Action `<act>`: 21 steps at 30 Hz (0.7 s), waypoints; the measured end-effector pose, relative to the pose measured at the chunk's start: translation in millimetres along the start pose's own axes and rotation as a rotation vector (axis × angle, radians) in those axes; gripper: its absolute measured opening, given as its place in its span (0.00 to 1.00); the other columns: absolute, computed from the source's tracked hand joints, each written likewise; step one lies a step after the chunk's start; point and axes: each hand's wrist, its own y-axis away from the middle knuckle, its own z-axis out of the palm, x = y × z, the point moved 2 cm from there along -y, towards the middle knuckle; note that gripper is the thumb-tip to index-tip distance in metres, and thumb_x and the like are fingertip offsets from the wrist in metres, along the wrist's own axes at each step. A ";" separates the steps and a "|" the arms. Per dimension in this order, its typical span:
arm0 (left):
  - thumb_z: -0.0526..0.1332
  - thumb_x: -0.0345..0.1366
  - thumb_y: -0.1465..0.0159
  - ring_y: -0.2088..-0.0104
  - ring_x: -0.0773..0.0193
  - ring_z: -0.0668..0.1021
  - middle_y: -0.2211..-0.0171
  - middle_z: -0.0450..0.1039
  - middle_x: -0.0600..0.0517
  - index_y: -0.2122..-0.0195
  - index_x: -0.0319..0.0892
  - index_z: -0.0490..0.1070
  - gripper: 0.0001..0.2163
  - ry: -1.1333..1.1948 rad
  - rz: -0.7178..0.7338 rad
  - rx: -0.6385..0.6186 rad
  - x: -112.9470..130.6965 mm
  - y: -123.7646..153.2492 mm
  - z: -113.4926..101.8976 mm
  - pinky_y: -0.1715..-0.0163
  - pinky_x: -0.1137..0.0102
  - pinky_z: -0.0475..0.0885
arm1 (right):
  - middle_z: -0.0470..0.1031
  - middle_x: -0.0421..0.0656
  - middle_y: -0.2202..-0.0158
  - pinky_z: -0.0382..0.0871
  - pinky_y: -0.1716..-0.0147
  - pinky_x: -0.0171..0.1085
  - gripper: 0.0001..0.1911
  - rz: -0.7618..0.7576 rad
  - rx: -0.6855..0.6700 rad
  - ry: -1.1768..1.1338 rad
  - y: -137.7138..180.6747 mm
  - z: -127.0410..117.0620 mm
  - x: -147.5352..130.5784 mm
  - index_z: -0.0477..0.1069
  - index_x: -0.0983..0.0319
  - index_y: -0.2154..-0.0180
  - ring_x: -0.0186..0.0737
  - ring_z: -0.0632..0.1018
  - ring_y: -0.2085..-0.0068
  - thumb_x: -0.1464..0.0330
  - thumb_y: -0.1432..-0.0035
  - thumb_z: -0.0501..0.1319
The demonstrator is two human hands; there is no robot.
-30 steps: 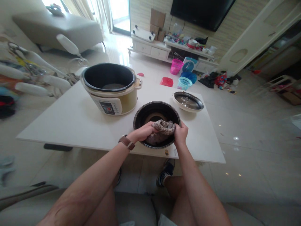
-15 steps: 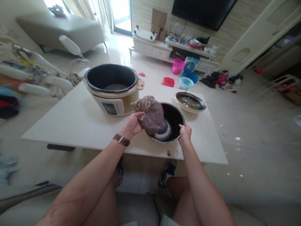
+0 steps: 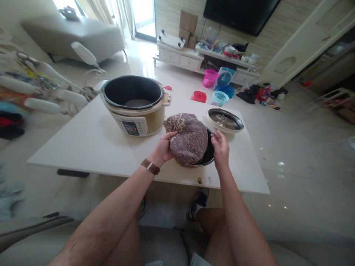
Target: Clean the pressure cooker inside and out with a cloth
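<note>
A brownish-purple cloth (image 3: pixel 191 140) with a patterned edge hangs from my left hand (image 3: pixel 164 147), thumb on top and fingers underneath. It covers most of the black inner pot (image 3: pixel 210 149), so only the pot's right side and lower rim show. My right hand (image 3: pixel 221 149) is at the right rim of the pot, its fingers raised and apart, gripping nothing. Whether it still touches the rim I cannot tell. Left of the cloth stands the electric pressure cooker body (image 3: pixel 131 107), uncovered, with its control panel facing me.
An upturned lid (image 3: pixel 225 120) lies at the right rear of the white table (image 3: pixel 91 147). Two small items lie by the front edge, including a brown one (image 3: pixel 199 180). A pink basket (image 3: pixel 210 78) and a light blue basket (image 3: pixel 220 98) stand on the floor beyond.
My left hand has moved right with the cloth, which now spreads over more of the pot. My right hand has loosened from the rim and its fingers have lifted.
</note>
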 end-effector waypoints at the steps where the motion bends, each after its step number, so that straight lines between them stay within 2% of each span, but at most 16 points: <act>1: 0.67 0.41 0.43 0.51 0.44 0.84 0.57 0.84 0.41 0.52 0.37 0.78 0.19 -0.035 0.009 -0.010 -2.7 0.6 3.6 0.42 0.47 0.74 | 0.77 0.50 0.39 0.63 0.32 0.54 0.35 0.097 -0.107 -0.123 3.1 7.4 -3.9 0.72 0.58 0.41 0.52 0.73 0.34 0.50 0.46 0.68; 3: 0.69 0.41 0.44 0.51 0.44 0.83 0.57 0.84 0.42 0.53 0.38 0.78 0.19 -0.123 0.077 -0.009 -6.6 1.9 10.7 0.43 0.48 0.74 | 0.82 0.47 0.47 0.68 0.34 0.53 0.31 0.336 -0.276 -0.324 10.6 18.8 -6.7 0.76 0.56 0.48 0.53 0.76 0.36 0.46 0.47 0.68; 5: 0.72 0.41 0.46 0.51 0.46 0.82 0.57 0.83 0.44 0.54 0.40 0.78 0.19 -0.252 0.209 0.022 -6.6 3.6 15.8 0.44 0.51 0.74 | 0.85 0.46 0.54 0.72 0.37 0.54 0.28 0.540 -0.365 -0.432 17.7 22.9 -6.2 0.78 0.55 0.54 0.55 0.78 0.39 0.45 0.50 0.69; 7: 0.73 0.41 0.48 0.53 0.49 0.81 0.57 0.83 0.46 0.57 0.40 0.78 0.18 -0.426 0.352 0.062 -2.0 5.6 17.5 0.45 0.55 0.74 | 0.85 0.46 0.59 0.74 0.40 0.56 0.26 0.652 -0.392 -0.455 22.3 20.9 -5.7 0.77 0.56 0.56 0.56 0.81 0.43 0.50 0.54 0.73; 9: 0.73 0.41 0.47 0.55 0.52 0.80 0.60 0.82 0.47 0.61 0.40 0.78 0.16 -0.579 0.475 0.106 6.0 6.7 14.2 0.48 0.59 0.74 | 0.85 0.46 0.59 0.75 0.41 0.57 0.24 0.680 -0.397 -0.432 23.8 17.0 -6.3 0.77 0.57 0.56 0.57 0.83 0.46 0.57 0.56 0.75; 11: 0.72 0.40 0.46 0.55 0.54 0.79 0.60 0.80 0.48 0.61 0.42 0.78 0.13 -0.664 0.581 0.196 15.0 5.6 4.8 0.50 0.62 0.74 | 0.85 0.48 0.58 0.76 0.43 0.58 0.23 0.643 -0.377 -0.407 21.6 14.1 -7.5 0.76 0.59 0.56 0.57 0.83 0.47 0.59 0.54 0.74; 13: 0.73 0.36 0.47 0.50 0.54 0.78 0.55 0.79 0.47 0.57 0.43 0.78 0.16 -0.707 0.644 0.336 21.2 1.5 -9.1 0.46 0.63 0.72 | 0.85 0.49 0.57 0.77 0.44 0.58 0.23 0.550 -0.302 -0.398 15.8 11.7 -8.1 0.76 0.60 0.55 0.56 0.83 0.47 0.57 0.51 0.71; 14: 0.74 0.34 0.49 0.46 0.53 0.77 0.52 0.79 0.47 0.55 0.44 0.78 0.19 -0.725 0.636 0.408 22.2 -1.8 -16.7 0.43 0.63 0.70 | 0.84 0.48 0.56 0.78 0.44 0.57 0.23 0.487 -0.242 -0.398 12.0 10.5 -8.0 0.76 0.60 0.55 0.55 0.83 0.47 0.56 0.50 0.71; 16: 0.74 0.30 0.54 0.41 0.50 0.75 0.47 0.77 0.45 0.54 0.43 0.77 0.23 -0.730 0.517 0.498 18.8 -10.7 -30.6 0.38 0.59 0.66 | 0.84 0.47 0.54 0.78 0.44 0.56 0.25 0.347 -0.099 -0.394 4.5 7.5 -7.0 0.76 0.60 0.54 0.53 0.82 0.46 0.54 0.51 0.71; 19: 0.70 0.30 0.53 0.46 0.49 0.78 0.52 0.80 0.45 0.58 0.40 0.79 0.19 -0.651 0.273 0.408 4.5 -24.6 -39.8 0.38 0.54 0.67 | 0.84 0.46 0.54 0.77 0.43 0.54 0.25 0.145 0.049 -0.292 -2.0 4.1 -5.2 0.78 0.61 0.55 0.51 0.81 0.47 0.56 0.54 0.74; 21: 0.66 0.27 0.54 0.51 0.51 0.79 0.58 0.82 0.48 0.59 0.40 0.80 0.18 -0.618 0.256 0.346 -4.6 -30.5 -37.8 0.40 0.55 0.70 | 0.85 0.46 0.57 0.76 0.44 0.53 0.23 0.047 0.046 -0.115 -2.3 4.6 -5.0 0.80 0.62 0.58 0.51 0.82 0.49 0.57 0.55 0.75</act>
